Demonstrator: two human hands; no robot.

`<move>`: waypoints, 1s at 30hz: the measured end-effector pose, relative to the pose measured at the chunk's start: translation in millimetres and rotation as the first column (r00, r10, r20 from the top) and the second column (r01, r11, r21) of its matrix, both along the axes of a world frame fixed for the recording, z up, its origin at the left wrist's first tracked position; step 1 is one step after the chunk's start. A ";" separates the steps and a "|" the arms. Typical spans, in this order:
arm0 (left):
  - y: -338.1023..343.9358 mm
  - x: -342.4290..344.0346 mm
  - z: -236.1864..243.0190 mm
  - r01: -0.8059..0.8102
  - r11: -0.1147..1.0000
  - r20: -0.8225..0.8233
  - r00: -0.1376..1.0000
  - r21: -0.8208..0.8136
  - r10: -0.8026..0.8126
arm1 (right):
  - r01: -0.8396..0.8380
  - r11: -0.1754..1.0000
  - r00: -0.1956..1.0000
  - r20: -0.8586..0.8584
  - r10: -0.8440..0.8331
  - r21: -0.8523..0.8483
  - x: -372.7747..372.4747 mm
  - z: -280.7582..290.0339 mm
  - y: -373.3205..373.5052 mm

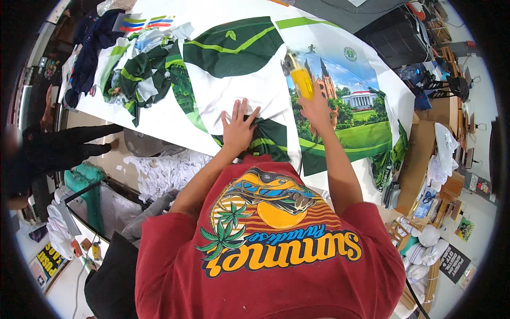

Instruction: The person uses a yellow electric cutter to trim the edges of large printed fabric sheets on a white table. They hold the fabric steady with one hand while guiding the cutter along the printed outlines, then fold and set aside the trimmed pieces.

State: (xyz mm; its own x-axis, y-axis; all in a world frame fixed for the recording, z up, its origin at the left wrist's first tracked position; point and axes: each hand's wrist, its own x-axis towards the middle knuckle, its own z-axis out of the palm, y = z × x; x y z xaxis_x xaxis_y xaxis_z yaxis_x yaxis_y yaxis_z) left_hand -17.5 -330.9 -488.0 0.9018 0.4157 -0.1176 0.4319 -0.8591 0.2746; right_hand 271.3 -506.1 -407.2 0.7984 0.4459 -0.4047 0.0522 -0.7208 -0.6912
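Note:
My right hand (317, 110) grips a yellow electric fabric cutter (302, 83), whose silvery metal head points away from me. The cutter is over the printed fabric's left edge; its blade cannot be made out. This fabric (363, 125) shows a church, a white columned building and greenery under a blue sky. Spread fingers of my left hand (238, 129) press flat on a white and dark green fabric panel (232, 50) with light green stripes. A narrow white gap runs between the two pieces.
Crumpled green and white cloth scraps (142, 74) lie at the table's left, beside dark navy cloth (95, 53). Another person's dark-sleeved arm (69, 149) is at far left. Below the table edge is a heap of white scraps (164, 173). A black case (396, 40) stands at back right.

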 end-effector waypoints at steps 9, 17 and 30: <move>65.8 4.9 -2.9 -0.231 0.970 0.070 0.972 0.081 0.226 | 0.196 0.835 0.968 -0.238 -0.081 0.514 -75.7 -33.2 -180.9; 26.5 -18.9 13.6 0.072 0.949 -0.281 0.946 -0.307 -0.163 | 0.396 0.802 0.911 -0.299 -0.283 0.447 -106.8 -26.4 -313.1; 76.7 50.6 6.6 0.154 0.988 -0.059 0.986 -0.001 -0.154 | 0.418 0.892 0.908 -0.123 -0.401 0.172 -177.3 17.1 -200.1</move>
